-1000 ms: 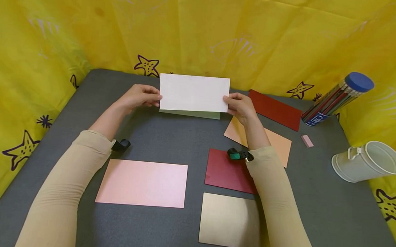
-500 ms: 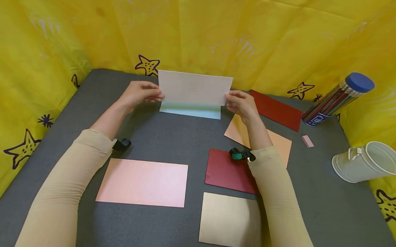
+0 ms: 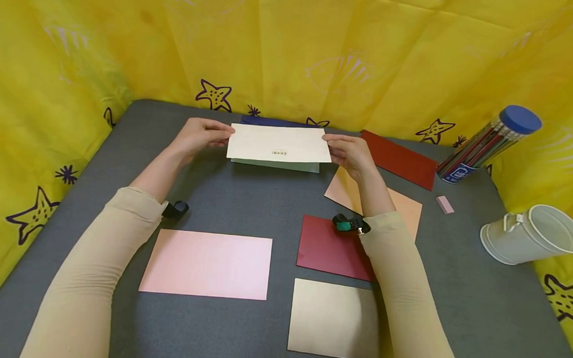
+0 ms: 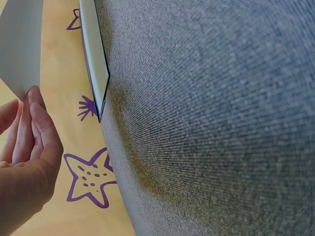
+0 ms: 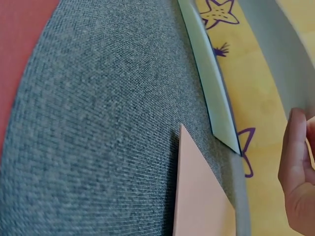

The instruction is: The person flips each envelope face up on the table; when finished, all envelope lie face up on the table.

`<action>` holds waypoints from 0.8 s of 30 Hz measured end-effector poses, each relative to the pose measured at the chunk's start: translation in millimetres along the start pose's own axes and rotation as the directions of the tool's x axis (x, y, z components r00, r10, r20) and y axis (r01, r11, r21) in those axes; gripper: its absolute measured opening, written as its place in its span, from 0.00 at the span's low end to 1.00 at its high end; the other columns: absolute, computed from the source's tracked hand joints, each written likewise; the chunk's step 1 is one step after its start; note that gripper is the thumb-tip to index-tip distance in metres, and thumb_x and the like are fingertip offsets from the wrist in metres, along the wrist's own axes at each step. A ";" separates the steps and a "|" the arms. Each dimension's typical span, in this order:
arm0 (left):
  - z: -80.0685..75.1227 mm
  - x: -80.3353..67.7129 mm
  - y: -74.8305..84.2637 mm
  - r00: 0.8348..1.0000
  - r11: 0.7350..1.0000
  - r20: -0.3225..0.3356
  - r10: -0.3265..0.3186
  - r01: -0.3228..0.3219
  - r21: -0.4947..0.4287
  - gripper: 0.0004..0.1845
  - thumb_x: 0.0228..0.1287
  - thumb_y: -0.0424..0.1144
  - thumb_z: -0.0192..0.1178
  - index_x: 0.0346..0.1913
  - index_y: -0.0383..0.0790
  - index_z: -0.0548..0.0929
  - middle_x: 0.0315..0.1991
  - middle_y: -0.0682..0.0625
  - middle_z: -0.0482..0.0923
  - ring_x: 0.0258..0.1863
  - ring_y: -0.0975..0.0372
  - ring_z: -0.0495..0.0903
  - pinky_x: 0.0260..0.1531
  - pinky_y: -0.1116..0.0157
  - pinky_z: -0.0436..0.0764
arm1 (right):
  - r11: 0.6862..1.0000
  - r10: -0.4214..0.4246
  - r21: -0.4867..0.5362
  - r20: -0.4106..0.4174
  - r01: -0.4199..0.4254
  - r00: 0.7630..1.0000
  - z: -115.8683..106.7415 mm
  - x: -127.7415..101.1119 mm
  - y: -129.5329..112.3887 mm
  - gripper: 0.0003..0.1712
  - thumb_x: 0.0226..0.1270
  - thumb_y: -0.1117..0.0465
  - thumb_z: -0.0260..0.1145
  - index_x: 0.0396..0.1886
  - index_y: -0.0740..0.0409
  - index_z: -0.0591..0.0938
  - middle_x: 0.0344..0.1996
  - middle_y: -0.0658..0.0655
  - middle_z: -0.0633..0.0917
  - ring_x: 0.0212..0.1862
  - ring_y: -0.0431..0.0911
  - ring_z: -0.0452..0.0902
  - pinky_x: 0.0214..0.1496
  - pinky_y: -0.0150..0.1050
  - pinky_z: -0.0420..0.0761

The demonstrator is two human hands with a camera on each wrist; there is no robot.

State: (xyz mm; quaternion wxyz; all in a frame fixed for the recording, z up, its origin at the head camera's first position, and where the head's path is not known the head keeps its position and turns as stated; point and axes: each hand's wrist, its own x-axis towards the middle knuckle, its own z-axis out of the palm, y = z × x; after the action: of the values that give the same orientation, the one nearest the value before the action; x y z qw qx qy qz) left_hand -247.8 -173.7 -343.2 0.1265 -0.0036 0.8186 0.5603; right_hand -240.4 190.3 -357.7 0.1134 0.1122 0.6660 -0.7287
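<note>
A cream card (image 3: pixel 278 139) with small print near its lower edge is held up at the back of the table. My left hand (image 3: pixel 199 136) pinches its left edge between thumb and fingers; my right hand (image 3: pixel 351 152) pinches the right edge. Below it, a pale green card (image 3: pixel 277 166) lies on the table, mostly hidden in the head view. A dark blue strip (image 3: pixel 274 121) shows just behind. In the left wrist view the held card (image 4: pixel 22 44) is clear of the pale card (image 4: pixel 96 54); the right wrist view shows this gap too.
Nearer on the grey table lie pink (image 3: pixel 208 263), dark red (image 3: pixel 329 246) and gold (image 3: pixel 331 320) cards. On the right are peach (image 3: pixel 404 209) and red (image 3: pixel 398 159) cards, an eraser (image 3: pixel 444 204), a pencil tube (image 3: pixel 486 146) and a white pail (image 3: pixel 516 239). Yellow cloth (image 3: pixel 291 47) surrounds the table.
The held card has tipped from nearly upright to flatter. Its plain white side has given way to a cream printed side, and the dark blue strip behind has come into view.
</note>
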 end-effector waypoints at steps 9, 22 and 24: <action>3.0 1.7 -0.9 0.994 0.991 0.099 -0.048 0.060 -0.120 0.26 0.65 0.32 0.64 0.62 0.29 0.67 0.28 0.60 0.83 0.29 0.68 0.84 0.38 0.70 0.87 | 0.998 0.037 -0.043 0.014 -0.036 0.999 -3.0 -1.3 0.0 0.26 0.63 0.69 0.68 0.63 0.60 0.78 0.36 0.47 0.87 0.30 0.40 0.86 0.35 0.30 0.86; 10.3 0.7 2.9 0.908 0.978 0.418 -0.018 -0.071 0.197 0.28 0.63 0.33 0.65 0.65 0.32 0.70 0.39 0.48 0.84 0.34 0.63 0.84 0.43 0.63 0.87 | 0.999 0.017 -0.037 -0.012 -0.017 1.000 -4.9 3.0 -2.8 0.21 0.67 0.64 0.67 0.59 0.62 0.81 0.33 0.47 0.87 0.31 0.40 0.86 0.35 0.32 0.86; 13.9 -0.4 4.7 0.892 0.957 0.451 -0.021 -0.112 0.266 0.27 0.63 0.35 0.65 0.64 0.32 0.72 0.41 0.47 0.83 0.35 0.64 0.82 0.43 0.65 0.85 | 0.998 0.011 -0.057 -0.008 -0.011 1.000 -2.3 2.6 -3.4 0.18 0.67 0.63 0.67 0.56 0.60 0.83 0.35 0.47 0.86 0.32 0.40 0.85 0.34 0.32 0.85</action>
State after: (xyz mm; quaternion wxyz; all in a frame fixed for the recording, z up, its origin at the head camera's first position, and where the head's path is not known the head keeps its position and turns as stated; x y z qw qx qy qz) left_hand -245.3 -159.2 -343.6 0.2980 0.1635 0.8389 0.4250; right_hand -244.0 192.9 -355.5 0.1182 0.1154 0.6865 -0.7081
